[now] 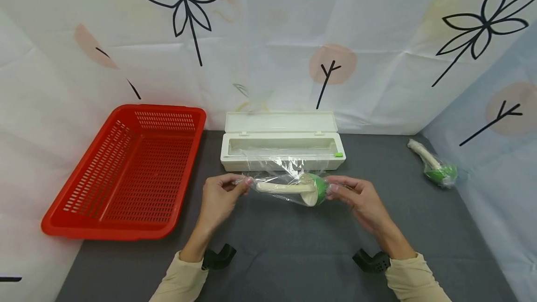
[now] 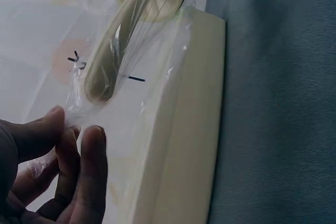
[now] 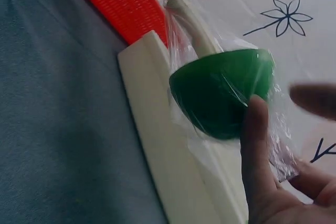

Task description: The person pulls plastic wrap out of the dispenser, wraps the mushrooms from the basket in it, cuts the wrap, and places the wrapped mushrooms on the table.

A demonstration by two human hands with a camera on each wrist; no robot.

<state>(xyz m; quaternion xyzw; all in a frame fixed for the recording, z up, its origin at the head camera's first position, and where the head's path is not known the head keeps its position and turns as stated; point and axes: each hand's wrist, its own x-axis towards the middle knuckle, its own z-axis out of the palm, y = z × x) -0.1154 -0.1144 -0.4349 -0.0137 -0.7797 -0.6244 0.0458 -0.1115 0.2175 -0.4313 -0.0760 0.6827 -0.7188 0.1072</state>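
Note:
A toy mushroom with a pale stem and green cap lies sideways in the air, wrapped in clear cling film. My left hand pinches the film's end beyond the stem between thumb and fingers. At the cap end is my right hand. One of its fingers lies straight against the wrapped cap, while the blurred thumb stands apart from it. The film's loose end trails by the other fingers, which are partly out of view.
Behind the mushroom stands a white cling film dispenser, lid raised, with a green slider. A red plastic basket sits on the left. Another wrapped green-capped mushroom lies at the right, near the patterned cloth wall.

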